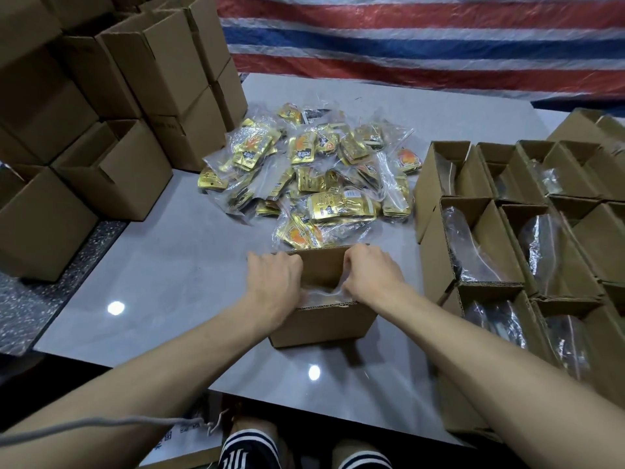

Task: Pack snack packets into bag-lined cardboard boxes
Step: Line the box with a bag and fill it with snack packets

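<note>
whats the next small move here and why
Probably pull the clear liner up and fold it over the rim of the box: the left hand and right hand curl over its side edges, the liner looks bunched inside, and the packets lie piled behind it.

A red, white and blue striped tarp [406, 45] hangs behind my glossy grey table [162, 265]; speckled floor [30, 306] lies beyond its left edge.
</note>
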A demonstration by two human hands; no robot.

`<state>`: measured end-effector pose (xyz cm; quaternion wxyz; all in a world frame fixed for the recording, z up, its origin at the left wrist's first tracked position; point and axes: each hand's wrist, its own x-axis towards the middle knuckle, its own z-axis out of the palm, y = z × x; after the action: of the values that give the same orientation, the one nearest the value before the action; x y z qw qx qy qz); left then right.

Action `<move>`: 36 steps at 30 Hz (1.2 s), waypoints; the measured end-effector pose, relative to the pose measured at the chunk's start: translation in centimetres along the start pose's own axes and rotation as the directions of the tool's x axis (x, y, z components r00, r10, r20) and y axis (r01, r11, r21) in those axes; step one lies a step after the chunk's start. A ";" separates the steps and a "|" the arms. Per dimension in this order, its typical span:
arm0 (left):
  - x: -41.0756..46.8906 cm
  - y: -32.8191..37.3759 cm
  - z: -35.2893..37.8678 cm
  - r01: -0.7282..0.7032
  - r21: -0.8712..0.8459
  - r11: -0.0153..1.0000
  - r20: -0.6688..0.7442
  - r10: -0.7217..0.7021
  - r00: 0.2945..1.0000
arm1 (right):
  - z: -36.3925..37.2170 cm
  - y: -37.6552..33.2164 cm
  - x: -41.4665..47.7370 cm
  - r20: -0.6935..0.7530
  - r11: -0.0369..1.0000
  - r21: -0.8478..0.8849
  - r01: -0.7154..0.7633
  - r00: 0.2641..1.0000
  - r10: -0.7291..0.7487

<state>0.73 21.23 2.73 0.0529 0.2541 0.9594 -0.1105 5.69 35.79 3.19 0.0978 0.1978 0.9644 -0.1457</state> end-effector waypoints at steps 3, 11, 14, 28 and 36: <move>-1.0 0.0 -0.7 -0.144 0.100 0.985 -0.158 0.158 0.975 | -0.1 0.0 -0.2 -0.042 0.999 -0.041 0.008 0.999 -0.010; -0.8 -1.3 0.3 -0.144 -0.368 0.918 0.378 0.289 0.879 | 0.1 0.5 -1.2 -0.297 0.975 -0.137 0.174 0.932 -0.208; 0.3 -1.1 0.8 -0.118 -0.401 0.908 0.387 0.285 0.877 | -0.4 0.9 -1.6 -0.145 0.925 -0.064 0.374 0.914 -0.379; 0.5 -1.8 0.1 -0.431 -0.188 0.883 0.043 0.446 0.894 | -0.4 0.3 -3.0 0.349 0.944 -0.118 0.307 0.903 -0.250; -0.5 -2.9 1.6 -0.501 -0.263 0.825 0.082 0.536 0.840 | -1.4 0.3 -3.9 0.312 0.953 0.079 0.292 0.901 -0.302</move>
<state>-0.18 18.14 1.80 0.1831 0.4886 0.8531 0.0015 9.19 35.14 5.37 0.2268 0.0235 0.9521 -0.2037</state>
